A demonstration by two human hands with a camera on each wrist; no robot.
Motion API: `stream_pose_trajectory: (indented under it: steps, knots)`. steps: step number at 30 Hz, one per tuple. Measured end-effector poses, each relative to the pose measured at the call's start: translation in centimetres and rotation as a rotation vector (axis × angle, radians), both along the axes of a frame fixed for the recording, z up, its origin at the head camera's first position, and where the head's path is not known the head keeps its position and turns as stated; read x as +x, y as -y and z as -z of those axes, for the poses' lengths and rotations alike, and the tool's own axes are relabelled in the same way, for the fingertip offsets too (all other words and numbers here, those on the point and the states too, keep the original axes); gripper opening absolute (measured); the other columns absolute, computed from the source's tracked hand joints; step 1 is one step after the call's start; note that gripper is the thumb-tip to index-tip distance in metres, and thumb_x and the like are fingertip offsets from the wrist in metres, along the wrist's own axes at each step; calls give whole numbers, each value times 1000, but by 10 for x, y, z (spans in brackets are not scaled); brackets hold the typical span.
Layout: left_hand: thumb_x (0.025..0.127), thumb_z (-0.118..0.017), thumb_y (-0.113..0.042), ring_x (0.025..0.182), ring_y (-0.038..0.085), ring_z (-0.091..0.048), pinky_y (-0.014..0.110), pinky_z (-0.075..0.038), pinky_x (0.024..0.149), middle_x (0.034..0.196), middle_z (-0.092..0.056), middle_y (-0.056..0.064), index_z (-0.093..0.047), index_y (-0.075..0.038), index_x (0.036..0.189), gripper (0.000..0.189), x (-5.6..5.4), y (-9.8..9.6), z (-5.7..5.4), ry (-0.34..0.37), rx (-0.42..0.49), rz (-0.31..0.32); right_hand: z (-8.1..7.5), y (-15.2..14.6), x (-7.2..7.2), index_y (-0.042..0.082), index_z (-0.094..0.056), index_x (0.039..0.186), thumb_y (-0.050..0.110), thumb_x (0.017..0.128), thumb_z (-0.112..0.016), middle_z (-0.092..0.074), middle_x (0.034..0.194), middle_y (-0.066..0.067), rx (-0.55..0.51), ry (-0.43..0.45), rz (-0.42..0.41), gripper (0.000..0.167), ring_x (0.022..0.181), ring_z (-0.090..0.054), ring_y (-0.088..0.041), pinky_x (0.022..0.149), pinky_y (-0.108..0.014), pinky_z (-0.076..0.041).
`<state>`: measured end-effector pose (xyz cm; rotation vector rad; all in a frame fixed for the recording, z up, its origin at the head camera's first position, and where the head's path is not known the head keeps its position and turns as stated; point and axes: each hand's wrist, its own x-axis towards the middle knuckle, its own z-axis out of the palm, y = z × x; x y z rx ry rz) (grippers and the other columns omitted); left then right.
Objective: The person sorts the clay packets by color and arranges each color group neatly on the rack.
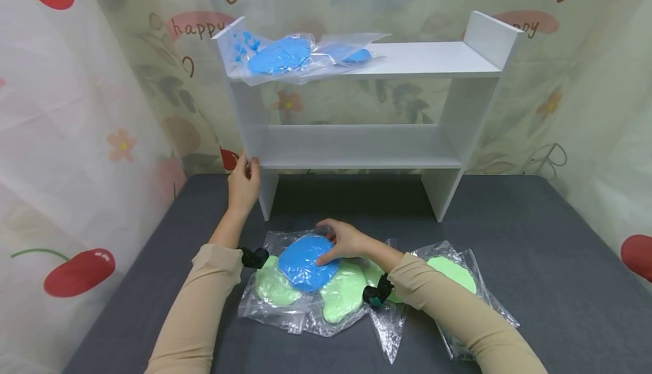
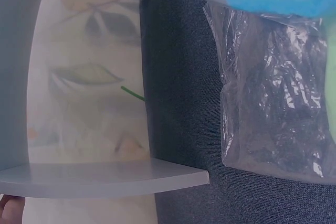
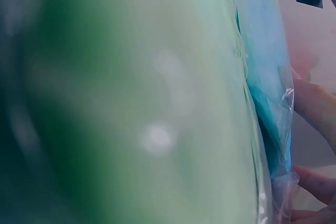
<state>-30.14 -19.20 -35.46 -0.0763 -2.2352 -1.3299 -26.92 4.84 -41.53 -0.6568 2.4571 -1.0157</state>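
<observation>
A clear bag with a smooth blue lump (image 1: 305, 262) lies over other bags, tilted on them. My right hand (image 1: 351, 244) grips its right side, thumb on the blue face and fingers at the far edge. Beneath and around it lie clear bags with pale green lumps (image 1: 343, 295). In the right wrist view a green lump (image 3: 157, 98) fills most of the frame, blurred. My left hand (image 1: 243, 184) touches the outer side of the left panel of a white shelf (image 1: 351, 146); no fingers show on the panel's inner side in the left wrist view.
Bags with blue lumps (image 1: 281, 56) lie on the shelf's top board, toward its left end. Another bag with a green lump (image 1: 453, 272) lies on the dark table (image 1: 540, 249) beside my right forearm. A printed curtain (image 1: 122, 80) hangs around the table's sides and back.
</observation>
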Motion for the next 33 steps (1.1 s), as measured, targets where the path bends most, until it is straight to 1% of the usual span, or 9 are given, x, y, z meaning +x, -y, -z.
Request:
stream_pose_trajectory:
  steps: [5, 8, 11, 14, 17, 21, 26, 29, 33]
  knots:
    - [100, -37, -23, 108, 35, -62, 45, -49, 72, 138, -50, 16, -36, -17, 145, 45, 0, 0, 0, 8, -3, -4, 1, 0, -1, 11, -45, 135, 23, 67, -85, -60, 110, -11, -1, 6, 22, 80, 98, -58, -20, 83, -36, -50]
    - [100, -37, -24, 106, 34, -63, 45, -49, 71, 137, -52, 16, -36, -18, 145, 45, 0, 0, 1, 15, -2, -8, 1, -1, -1, 11, -46, 135, 24, 67, -85, -60, 102, -9, 5, 3, 14, 79, 91, -57, -17, 80, -33, -49]
    - [100, -37, -23, 110, 34, -61, 46, -50, 74, 137, -52, 15, -36, -18, 145, 45, 0, 0, 1, 19, 5, -5, 1, -2, -2, 11, -44, 136, 24, 67, -84, -60, 99, -8, 3, 5, 0, 81, 88, -57, -16, 77, -31, -48]
    - [100, -37, -23, 115, 34, -59, 48, -50, 78, 138, -50, 15, -36, -17, 145, 45, 0, 0, 1, 23, 10, -1, 0, -3, -3, 10, -40, 139, 24, 67, -84, -58, 99, -8, -4, 3, -20, 85, 88, -56, -16, 76, -31, -48]
    - [100, -37, -23, 115, 34, -58, 49, -50, 78, 139, -50, 15, -36, -17, 145, 45, -1, 0, 1, 24, 14, -2, -1, -4, -3, 10, -41, 139, 24, 67, -84, -58, 100, -8, -6, -7, -42, 85, 89, -56, -16, 75, -31, -48]
    - [100, -38, -23, 113, 33, -60, 48, -50, 77, 137, -52, 15, -37, -17, 144, 45, 0, 0, 0, 17, 15, -5, -3, -6, -4, 8, -47, 132, 23, 68, -84, -62, 102, -9, -1, -16, -61, 75, 91, -60, -16, 76, -30, -50]
    - [100, -37, -24, 111, 34, -61, 47, -49, 77, 136, -52, 16, -39, -16, 143, 44, -1, 0, 0, 18, 7, -11, -6, -7, -2, 6, -52, 126, 23, 69, -83, -62, 103, -9, -4, -16, -79, 67, 89, -59, -15, 74, -28, -51]
    - [100, -37, -23, 113, 35, -59, 49, -50, 79, 137, -51, 16, -39, -15, 143, 44, -2, 1, 0, 14, 7, -11, -8, -7, -1, 6, -54, 122, 23, 69, -83, -60, 101, -8, -6, -46, -89, 62, 86, -56, -14, 72, -25, -49]
    - [100, -38, -22, 115, 36, -58, 51, -50, 83, 133, -53, 19, -42, -12, 141, 42, -1, 1, 1, 3, 11, -3, -10, -8, 2, 6, -58, 115, 22, 69, -83, -52, 107, -10, -17, -110, -95, 55, 93, -47, -17, 74, -27, -45]
